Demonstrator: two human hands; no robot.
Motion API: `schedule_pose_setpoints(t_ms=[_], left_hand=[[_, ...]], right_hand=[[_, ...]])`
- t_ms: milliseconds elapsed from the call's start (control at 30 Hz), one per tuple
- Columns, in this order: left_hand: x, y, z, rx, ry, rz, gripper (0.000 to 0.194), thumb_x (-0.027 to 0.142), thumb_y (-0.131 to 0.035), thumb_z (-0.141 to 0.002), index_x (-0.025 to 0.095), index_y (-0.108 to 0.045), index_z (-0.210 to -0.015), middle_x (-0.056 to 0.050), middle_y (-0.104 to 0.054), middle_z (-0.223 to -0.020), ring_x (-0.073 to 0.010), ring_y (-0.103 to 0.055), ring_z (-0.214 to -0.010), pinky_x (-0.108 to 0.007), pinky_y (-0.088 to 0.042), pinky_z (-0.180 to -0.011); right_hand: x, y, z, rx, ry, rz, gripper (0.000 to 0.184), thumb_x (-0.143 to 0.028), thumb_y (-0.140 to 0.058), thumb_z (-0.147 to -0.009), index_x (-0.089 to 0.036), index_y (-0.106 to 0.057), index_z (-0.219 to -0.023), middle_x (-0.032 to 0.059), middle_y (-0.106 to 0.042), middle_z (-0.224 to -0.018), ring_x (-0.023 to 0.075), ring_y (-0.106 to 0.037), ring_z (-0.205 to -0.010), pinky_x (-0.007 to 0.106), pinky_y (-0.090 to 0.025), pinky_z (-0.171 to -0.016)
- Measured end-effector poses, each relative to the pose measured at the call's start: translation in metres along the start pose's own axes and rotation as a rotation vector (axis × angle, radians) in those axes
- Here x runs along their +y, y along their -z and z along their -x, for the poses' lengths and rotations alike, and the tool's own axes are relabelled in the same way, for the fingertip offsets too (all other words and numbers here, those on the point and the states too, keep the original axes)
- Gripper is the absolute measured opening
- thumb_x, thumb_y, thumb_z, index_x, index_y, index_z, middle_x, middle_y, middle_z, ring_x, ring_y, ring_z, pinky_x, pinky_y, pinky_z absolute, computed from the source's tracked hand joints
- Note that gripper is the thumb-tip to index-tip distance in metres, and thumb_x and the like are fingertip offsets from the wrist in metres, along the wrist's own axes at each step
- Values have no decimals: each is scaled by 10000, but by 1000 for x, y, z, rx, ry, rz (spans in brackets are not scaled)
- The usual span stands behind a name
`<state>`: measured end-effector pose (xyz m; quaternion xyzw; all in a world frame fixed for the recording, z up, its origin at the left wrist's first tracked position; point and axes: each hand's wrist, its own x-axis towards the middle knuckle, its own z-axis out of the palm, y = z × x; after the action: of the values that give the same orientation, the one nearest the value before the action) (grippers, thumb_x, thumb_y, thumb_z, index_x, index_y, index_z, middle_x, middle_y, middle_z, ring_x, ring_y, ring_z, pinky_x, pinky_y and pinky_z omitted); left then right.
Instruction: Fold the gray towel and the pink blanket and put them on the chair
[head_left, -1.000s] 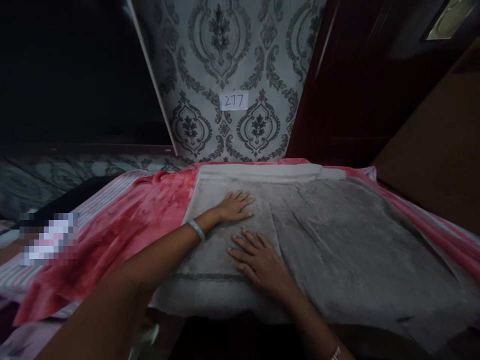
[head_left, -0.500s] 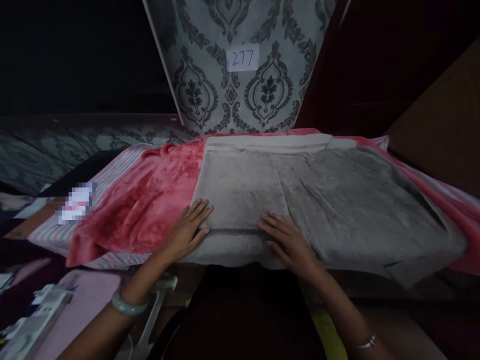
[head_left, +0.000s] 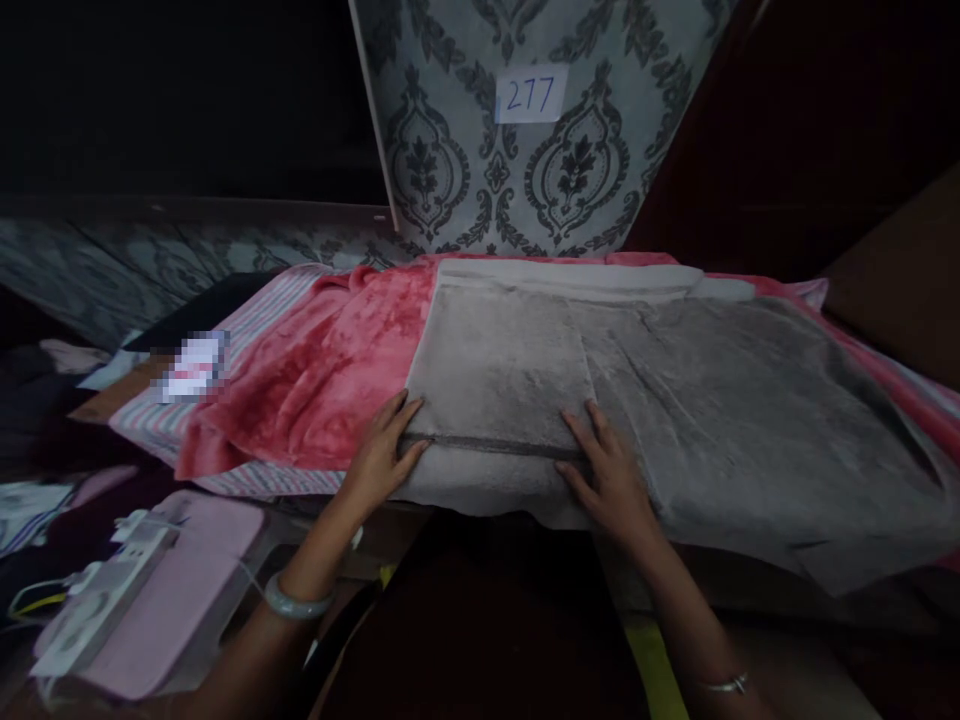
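Note:
A grey plush blanket [head_left: 720, 410] lies spread on a red plush blanket, its left part folded over into a flat panel [head_left: 502, 350]. My left hand [head_left: 381, 455] rests at the panel's lower left corner, its thumb apart from the fingers. On the panel's lower right lies my right hand [head_left: 613, 478], fingers spread on the cloth. Between the two hands runs the dark front edge of the fold [head_left: 495, 443]; a single grey layer hangs out below it. Both hands touch the fabric and neither grips it.
Left of the grey cloth spreads the red blanket [head_left: 315, 370] over a striped cloth [head_left: 154, 415]. A power strip [head_left: 101, 600] lies on a pink board [head_left: 180, 600] at lower left. Behind stand a dark screen [head_left: 180, 100] and a patterned wall [head_left: 499, 170] with a paper marked 277 [head_left: 531, 94].
The view has shifted, so the surroundings sit further right. My right hand's fingers are more spread now, and its hold on the panel is a little further right along the fold.

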<state>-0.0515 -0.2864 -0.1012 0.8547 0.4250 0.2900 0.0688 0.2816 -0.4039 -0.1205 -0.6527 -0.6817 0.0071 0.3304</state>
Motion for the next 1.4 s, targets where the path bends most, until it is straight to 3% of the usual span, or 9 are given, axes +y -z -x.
schedule_pose_setpoints(t_ms=[167, 300, 433, 533, 733, 867, 1100, 1233, 1400], left_hand=[[11, 0, 1, 78, 71, -49, 509, 416, -554, -941, 185, -542, -1395, -149, -624, -1320, -313, -568, -1226, -516, -470, -1050], [29, -3, 5, 204, 151, -163, 497, 394, -597, -907, 146, -570, -1337, -162, -633, -1184, -333, -576, -1087, -503, -498, -919], [47, -8, 19, 323, 113, -87, 210, 318, -559, -937, 165, -638, -1056, -91, -621, -955, -257, -594, -932, -395, -506, -816], [55, -9, 24, 343, 51, -61, 120, 279, -561, -938, 202, -640, -985, -64, -619, -919, -238, -592, -925, -374, -494, -826], [67, -14, 1, 173, -109, -92, 397, 346, -552, -949, 235, -577, -1329, -121, -596, -1336, -312, -507, -1276, -498, -384, -1093], [77, -26, -18, 63, -237, -126, 465, 403, -558, -953, 196, -555, -1370, -142, -597, -1384, -323, -516, -1279, -500, -374, -1079], [81, -36, -32, 48, -250, -204, 490, 373, -609, -917, 160, -571, -1357, -167, -601, -1369, -351, -524, -1220, -501, -404, -991], [81, -33, -39, 31, -244, -254, 486, 156, -583, -853, 154, -582, -1340, -167, -614, -1314, -331, -540, -1162, -469, -436, -919], [78, -32, -42, 54, -261, -241, 478, 97, -560, -815, 154, -618, -1286, -158, -637, -1179, -317, -556, -1055, -453, -454, -832]], right_hand=[[0, -3, -4, 37, -28, -10, 657, -450, -528, -970, -300, -337, -1581, 96, -201, -1670, 365, -320, -1472, 596, -355, -1151], [0, -5, -5, 53, -57, -23, 672, -500, -548, -951, -278, -377, -1562, 113, -208, -1665, 374, -315, -1473, 606, -348, -1152], [3, 0, -7, 90, -122, -132, 775, -583, -572, -916, -243, -346, -1574, 142, -237, -1653, 364, -293, -1488, 608, -322, -1170], [4, 9, -11, 130, -274, -391, 801, -595, -590, -907, -246, -329, -1579, 144, -337, -1613, 331, -326, -1479, 575, -328, -1182], [-3, 22, -24, 57, -577, -979, 795, -534, -609, -914, -252, -296, -1588, 142, -618, -1370, 313, -584, -1269, 504, -539, -1010], [-12, 25, -30, 23, -693, -1188, 825, -476, -705, -840, -320, -328, -1558, 78, -638, -1334, 281, -661, -1127, 456, -634, -844], [-23, 29, -42, 87, -749, -1393, 836, -326, -822, -709, -338, -438, -1453, -7, -682, -1190, 171, -700, -829, 371, -650, -734], [-30, 28, -40, 116, -745, -1433, 638, -386, -828, -716, -282, -581, -1295, 13, -707, -1112, 191, -697, -860, 399, -628, -787], [-48, 19, -26, 118, -729, -1511, 349, -413, -868, -693, -228, -630, -869, 21, -695, -1012, 229, -670, -1033, 485, -552, -1008]])
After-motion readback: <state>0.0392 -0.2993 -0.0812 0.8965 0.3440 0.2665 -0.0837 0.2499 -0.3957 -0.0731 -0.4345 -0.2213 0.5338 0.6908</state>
